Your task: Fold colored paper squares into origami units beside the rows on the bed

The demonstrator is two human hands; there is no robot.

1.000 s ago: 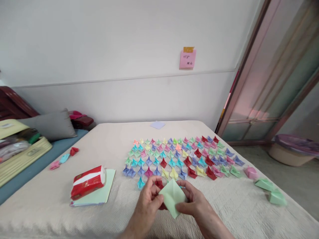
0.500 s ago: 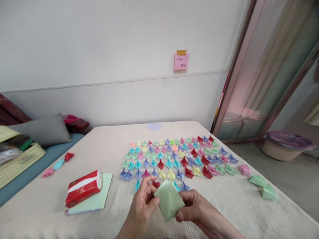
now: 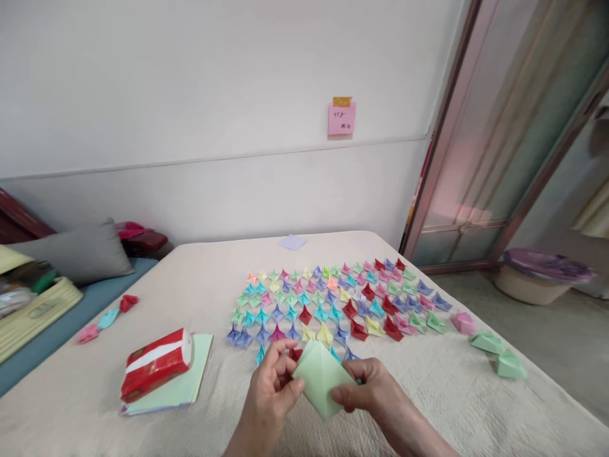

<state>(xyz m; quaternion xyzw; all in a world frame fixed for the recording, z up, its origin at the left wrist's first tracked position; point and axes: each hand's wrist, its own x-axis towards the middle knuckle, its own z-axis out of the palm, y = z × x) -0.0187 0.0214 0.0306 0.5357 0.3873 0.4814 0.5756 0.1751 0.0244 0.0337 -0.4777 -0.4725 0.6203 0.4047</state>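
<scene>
Between my two hands is a pale green sheet of origami paper [image 3: 318, 381], turned as a diamond with a crease down its middle. My left hand [image 3: 272, 387] pinches its left corner between thumb and fingers. On the right corner, my right hand [image 3: 366, 387] grips with the thumb on top and the fingers behind. Just beyond the paper lie rows of small folded paper boats [image 3: 324, 334] in many colours. A few of the nearest ones are partly hidden behind my hands and the sheet.
At left, a red tissue pack [image 3: 157, 365] rests on a stack of green paper [image 3: 202, 374]. Small folded pieces [image 3: 108, 317] lie farther left. Pink [image 3: 464, 322] and green folded pieces [image 3: 510, 365] sit near the right edge. A lilac sheet [image 3: 292, 242] lies at the back.
My right thumb has moved up and inward onto the face of the green paper. The paper has tilted slightly and looks lighter. The whole view has shifted a little.
</scene>
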